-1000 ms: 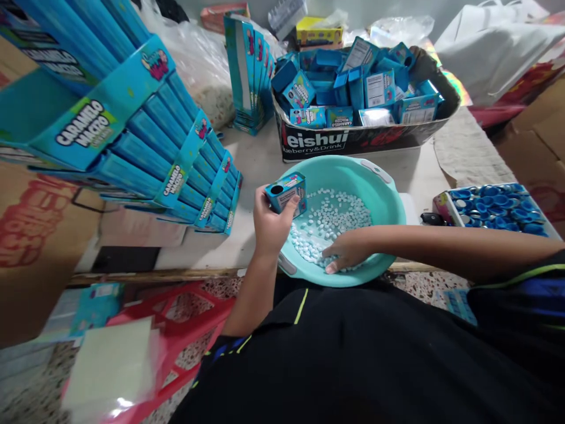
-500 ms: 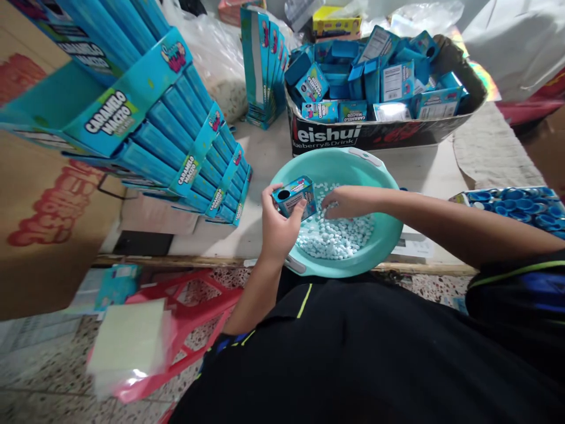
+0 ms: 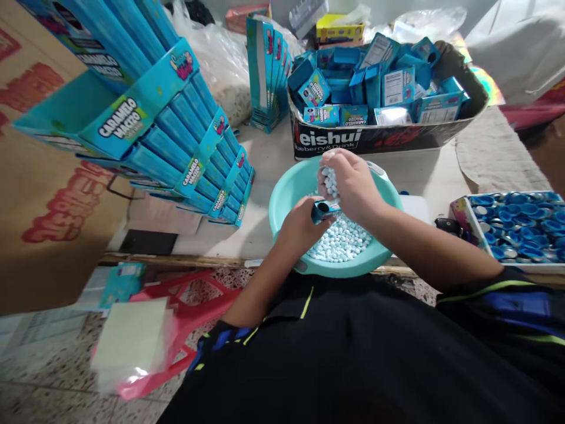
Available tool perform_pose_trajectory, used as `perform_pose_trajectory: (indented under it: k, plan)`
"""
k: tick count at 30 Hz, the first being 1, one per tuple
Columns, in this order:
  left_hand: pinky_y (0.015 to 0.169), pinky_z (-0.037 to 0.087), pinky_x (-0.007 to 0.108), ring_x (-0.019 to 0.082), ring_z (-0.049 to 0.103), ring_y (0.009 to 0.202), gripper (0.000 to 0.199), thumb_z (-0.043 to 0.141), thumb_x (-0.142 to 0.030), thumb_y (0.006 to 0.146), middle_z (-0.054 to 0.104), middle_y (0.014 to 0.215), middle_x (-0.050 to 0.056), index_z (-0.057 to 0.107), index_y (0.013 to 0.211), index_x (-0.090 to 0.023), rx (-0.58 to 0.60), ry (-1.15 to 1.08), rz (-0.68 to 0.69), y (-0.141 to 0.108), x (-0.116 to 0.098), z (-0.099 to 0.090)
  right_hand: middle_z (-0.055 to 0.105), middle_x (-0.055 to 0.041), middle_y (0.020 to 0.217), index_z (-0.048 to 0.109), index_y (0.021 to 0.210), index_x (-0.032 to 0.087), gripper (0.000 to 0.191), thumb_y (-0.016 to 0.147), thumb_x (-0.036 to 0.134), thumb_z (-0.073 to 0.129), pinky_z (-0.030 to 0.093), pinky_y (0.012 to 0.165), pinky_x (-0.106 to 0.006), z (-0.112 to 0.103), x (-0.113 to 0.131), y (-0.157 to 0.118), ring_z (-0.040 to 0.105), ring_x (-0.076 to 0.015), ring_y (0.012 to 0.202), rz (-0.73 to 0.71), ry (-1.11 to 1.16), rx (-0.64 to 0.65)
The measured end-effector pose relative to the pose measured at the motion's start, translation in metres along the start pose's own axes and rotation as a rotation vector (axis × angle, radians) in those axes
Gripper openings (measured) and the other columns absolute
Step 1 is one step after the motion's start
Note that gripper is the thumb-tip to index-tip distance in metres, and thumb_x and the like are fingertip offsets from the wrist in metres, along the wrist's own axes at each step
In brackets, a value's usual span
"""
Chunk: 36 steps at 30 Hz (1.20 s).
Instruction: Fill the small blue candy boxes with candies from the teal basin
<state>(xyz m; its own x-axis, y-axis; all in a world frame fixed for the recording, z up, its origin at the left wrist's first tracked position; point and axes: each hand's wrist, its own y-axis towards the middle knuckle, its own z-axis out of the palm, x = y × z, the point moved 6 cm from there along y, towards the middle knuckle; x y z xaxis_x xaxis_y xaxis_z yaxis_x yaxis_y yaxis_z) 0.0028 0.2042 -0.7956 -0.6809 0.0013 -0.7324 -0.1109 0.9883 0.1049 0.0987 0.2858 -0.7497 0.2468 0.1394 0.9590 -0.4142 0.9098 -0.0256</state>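
In my left hand (image 3: 303, 227) is a small blue candy box (image 3: 324, 210), its round dark hole facing up, held over the bowl. My right hand (image 3: 348, 182) is curled around a clump of pale candies (image 3: 329, 181), just above and beside the box. Beneath both hands stands a turquoise plastic bowl (image 3: 282, 194). A layer of small white and pale blue candies (image 3: 339, 241) covers its bottom. The fingertips of my left hand are partly hidden behind the box.
Behind the bowl stands a black carton (image 3: 375, 138) full of blue candy boxes (image 3: 399, 85). A tall blue display stand (image 3: 176, 129) rises on the left. At right, a tray (image 3: 474, 221) holds many blue caps (image 3: 521, 218). A red plastic stool (image 3: 198, 306) is below the table edge.
My right hand has risen out of the candies with a handful and is now near the box. My left hand has moved right and turned the box so its hole faces up.
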Motion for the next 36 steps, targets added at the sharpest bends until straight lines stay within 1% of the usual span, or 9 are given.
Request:
perform_pose_trajectory:
  k: [4,7,11,18,20,25,28,33,36]
  plan:
    - [0.086,0.058,0.042,0.031,0.071,0.102,0.028,0.080,-0.030,0.087,0.073,0.108,0.011,0.066,0.109,-0.018,0.017,-0.006,0.016,-0.002,0.004,0.001,0.053,0.0020,0.071,0.046,0.080,0.025,0.026,0.087,0.042,0.064,0.045,0.058,-0.029,0.006,-0.021,-0.006,0.053,-0.0128,0.060,0.050,0.033,-0.024]
    - [0.088,0.059,0.044,0.033,0.072,0.108,0.035,0.081,-0.029,0.087,0.074,0.114,0.014,0.065,0.116,-0.018,0.048,-0.051,0.053,0.000,0.007,0.003,0.056,0.0008,0.072,0.049,0.076,0.024,0.026,0.082,0.039,0.068,0.047,0.062,-0.030,0.005,-0.029,-0.006,0.056,-0.0131,0.063,0.096,0.066,-0.032]
    - [0.098,0.059,0.048,0.035,0.070,0.118,0.044,0.081,-0.034,0.089,0.073,0.124,0.016,0.063,0.126,-0.018,0.039,-0.094,0.164,0.003,0.006,0.003,0.059,0.0007,0.073,0.055,0.076,0.023,0.019,0.081,0.035,0.068,0.049,0.067,-0.031,0.003,-0.028,-0.006,0.057,-0.0131,0.066,0.078,0.092,-0.005]
    - [0.100,0.059,0.049,0.032,0.070,0.118,0.042,0.082,-0.034,0.088,0.073,0.124,0.015,0.066,0.123,-0.018,-0.013,-0.097,0.227,0.000,0.005,0.001,0.063,-0.0005,0.077,0.059,0.078,0.023,0.021,0.085,0.041,0.067,0.056,0.079,-0.035,-0.003,-0.024,-0.011,0.064,-0.0163,0.077,-0.004,0.045,0.022]
    - [0.100,0.060,0.047,0.031,0.071,0.115,0.044,0.085,-0.033,0.086,0.074,0.125,0.014,0.068,0.124,-0.018,-0.025,-0.145,0.210,0.001,0.006,0.000,0.064,-0.0015,0.078,0.060,0.075,0.023,0.028,0.087,0.047,0.067,0.057,0.081,-0.035,-0.004,-0.023,-0.013,0.065,-0.0172,0.080,-0.025,0.013,0.020]
    - [0.095,0.061,0.044,0.030,0.073,0.108,0.041,0.087,-0.024,0.081,0.077,0.116,0.012,0.072,0.118,-0.017,0.054,-0.215,0.064,0.011,0.008,0.004,0.065,-0.0033,0.075,0.064,0.069,0.022,0.045,0.091,0.061,0.066,0.058,0.084,-0.036,0.002,-0.021,-0.014,0.068,-0.0185,0.081,-0.083,-0.028,0.092]
    - [0.094,0.061,0.043,0.029,0.074,0.106,0.036,0.085,-0.022,0.081,0.078,0.111,0.010,0.074,0.115,-0.017,0.036,-0.219,0.016,0.013,0.007,0.002,0.068,-0.0048,0.077,0.068,0.070,0.021,0.057,0.093,0.072,0.061,0.057,0.087,-0.036,0.006,-0.021,-0.012,0.069,-0.0193,0.085,-0.102,-0.083,0.126]
    - [0.094,0.062,0.043,0.027,0.075,0.102,0.028,0.082,-0.023,0.085,0.078,0.106,0.009,0.072,0.111,-0.018,0.003,-0.251,0.042,0.012,0.009,0.000,0.073,-0.0084,0.086,0.077,0.083,0.020,0.074,0.096,0.085,0.043,0.056,0.093,-0.038,0.010,-0.013,-0.015,0.071,-0.0227,0.097,-0.129,-0.263,0.218]
    - [0.097,0.061,0.045,0.029,0.073,0.105,0.032,0.086,-0.028,0.083,0.076,0.110,0.011,0.070,0.109,-0.018,-0.056,-0.217,-0.004,0.011,0.017,-0.003,0.076,-0.0081,0.097,0.079,0.098,0.022,0.074,0.101,0.082,0.034,0.053,0.104,-0.043,-0.004,0.001,-0.016,0.070,-0.0248,0.109,-0.210,-0.473,0.235]
